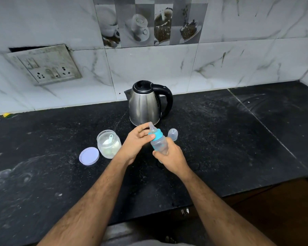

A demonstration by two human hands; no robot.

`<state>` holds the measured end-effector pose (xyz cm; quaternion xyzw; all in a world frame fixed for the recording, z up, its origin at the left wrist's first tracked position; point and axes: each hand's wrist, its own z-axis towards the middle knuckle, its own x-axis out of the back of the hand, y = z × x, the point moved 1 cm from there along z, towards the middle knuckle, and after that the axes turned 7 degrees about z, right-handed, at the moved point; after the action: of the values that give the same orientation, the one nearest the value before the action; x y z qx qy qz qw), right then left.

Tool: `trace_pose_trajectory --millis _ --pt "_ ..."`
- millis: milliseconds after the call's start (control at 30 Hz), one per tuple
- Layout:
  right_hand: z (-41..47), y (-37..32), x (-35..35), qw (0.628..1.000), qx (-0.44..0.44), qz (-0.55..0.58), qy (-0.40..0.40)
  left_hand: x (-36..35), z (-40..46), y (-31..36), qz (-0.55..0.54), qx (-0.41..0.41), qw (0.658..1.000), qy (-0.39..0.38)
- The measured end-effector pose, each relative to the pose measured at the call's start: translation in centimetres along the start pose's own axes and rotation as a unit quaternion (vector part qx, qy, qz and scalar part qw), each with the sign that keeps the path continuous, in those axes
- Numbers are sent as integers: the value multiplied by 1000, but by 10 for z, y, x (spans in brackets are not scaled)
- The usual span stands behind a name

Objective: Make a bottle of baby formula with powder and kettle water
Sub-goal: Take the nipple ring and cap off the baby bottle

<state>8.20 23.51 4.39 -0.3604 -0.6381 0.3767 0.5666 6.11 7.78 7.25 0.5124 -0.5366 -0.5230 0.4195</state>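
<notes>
Presently the baby bottle (159, 145) is held off the counter (220, 139), tilted, just in front of the electric kettle (145, 103). The right hand (171, 156) grips the clear body from below; the left hand (136, 141) has thumb and fingers curled round the teal collar (156, 135) under the teat (151, 126). The bottle's clear cap (173, 134) stands on the counter just beside it. To the left, the powder jar (109, 143) stands open with a scoop (109, 140) inside, and its lid (89, 155) lies flat alongside.

Judgement: the step in hand is turning the collar; whether it is being loosened or tightened cannot be told. The bottle's contents cannot be made out, so progress is uncertain. The next move calls for a firm counter-twist between the 2 hands, keeping the bottle upright enough to avoid spillage.
</notes>
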Motion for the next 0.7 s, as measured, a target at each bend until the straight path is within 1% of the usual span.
trace_pose_trajectory --millis 100,200,367,433,533,633,700 --pt "-2 2 -4 1000 2 -1 -7 -4 1 -1 53 -14 998 32" --pt "-3 4 -6 1000 12 -15 1 -6 4 -4 108 -3 993 40" --pt "-1 17 -3 999 21 -41 28 -10 12 -7 132 11 990 51" --pt "1 23 2 996 25 -69 48 -12 18 -8 125 8 990 69" --pt "3 33 15 989 4 -108 105 -12 28 -13 135 13 986 96" --pt "7 46 29 985 -31 -98 136 -13 39 -23 186 21 977 106" --pt "9 50 38 985 -40 -84 146 -15 45 -33 241 32 965 101"
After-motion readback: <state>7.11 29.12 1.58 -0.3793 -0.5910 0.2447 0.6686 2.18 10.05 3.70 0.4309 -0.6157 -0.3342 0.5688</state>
